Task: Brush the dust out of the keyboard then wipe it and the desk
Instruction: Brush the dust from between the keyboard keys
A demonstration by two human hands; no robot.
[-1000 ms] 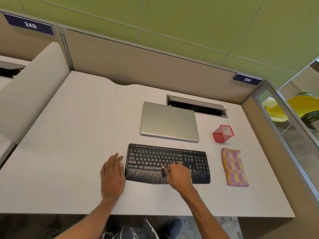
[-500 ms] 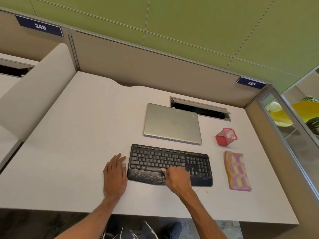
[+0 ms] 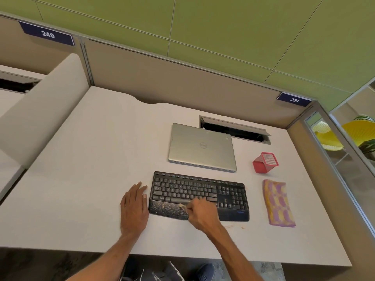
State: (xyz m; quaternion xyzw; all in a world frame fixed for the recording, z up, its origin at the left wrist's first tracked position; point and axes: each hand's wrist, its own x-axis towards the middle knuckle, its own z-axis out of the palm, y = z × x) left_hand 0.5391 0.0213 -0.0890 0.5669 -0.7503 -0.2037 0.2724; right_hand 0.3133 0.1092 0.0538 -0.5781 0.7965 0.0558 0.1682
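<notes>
Black keyboard [image 3: 182,189] sits on the white tabletop [image 3: 91,169] near the front edge, with pale dust specks on the left part of its palm rest. The right hand [image 3: 203,214] is curled around a small brush [image 3: 182,206] - mostly hidden, its pale tip on the palm rest just below the space bar. The left hand [image 3: 134,209] lies flat with fingers straight on the tabletop just beside the keyboard's left end; closed silver laptop [image 3: 203,148] behind, red mesh cup [image 3: 264,162] and yellow-purple cloth [image 3: 279,202] to the right.

The person is wearing dark clothing [image 3: 156,273] streaked with thin white lines at 6 o'clock, with a dark blue shoe [image 3: 205,270] beside it.
</notes>
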